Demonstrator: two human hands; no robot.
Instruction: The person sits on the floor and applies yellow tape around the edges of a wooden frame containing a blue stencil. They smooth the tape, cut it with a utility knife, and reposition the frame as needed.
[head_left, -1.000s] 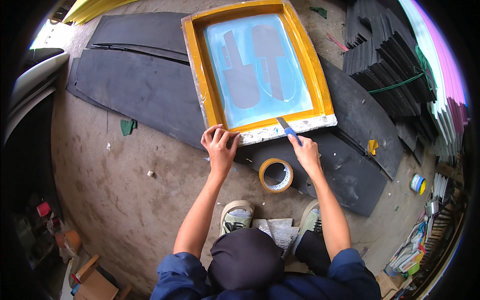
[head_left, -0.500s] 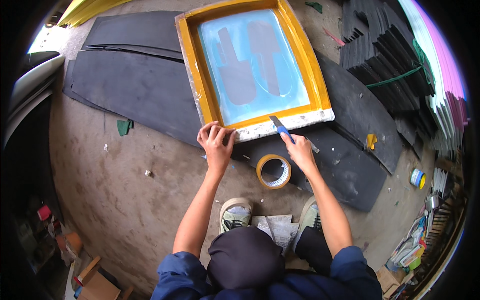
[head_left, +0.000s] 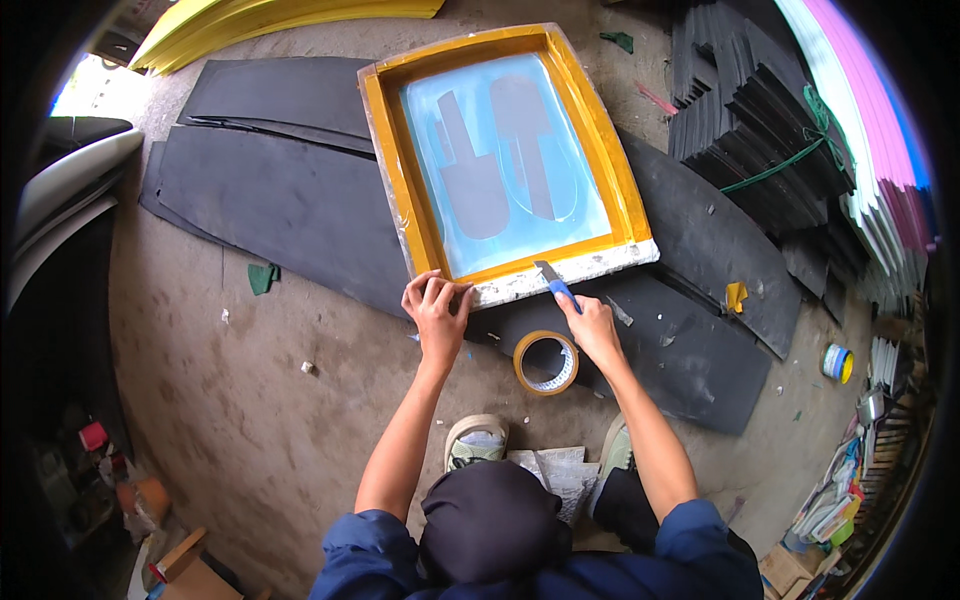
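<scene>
In front of me lies a screen-printing frame (head_left: 606, 150) with orange tape over its sides and a blue mesh (head_left: 520, 240) bearing grey tool-like shapes. Its near side carries a whitish, stained strip (head_left: 600, 263). My left hand (head_left: 437, 312) pinches the near left corner, fingers bent, with the fingertips partly hidden. In my right hand (head_left: 594, 332) is a utility knife (head_left: 562, 291) with a blue handle. Its blade rests on or just above the near side, right of the middle; contact cannot be told. A roll of tape (head_left: 571, 372) lies between my forearms.
Large black sheets (head_left: 270, 180) lie under and around the frame. Stacked black sheets (head_left: 750, 130) tied with green string stand at the right. Green scraps (head_left: 262, 278), a yellow scrap (head_left: 736, 296) and a small tin (head_left: 836, 363) are scattered about. Pale sheets (head_left: 572, 470) lie between my shoes.
The whole scene sits slightly lower in the picture, as the view has shifted. Both hands keep nearly the same places on the frame, and the knife has barely moved against it.
</scene>
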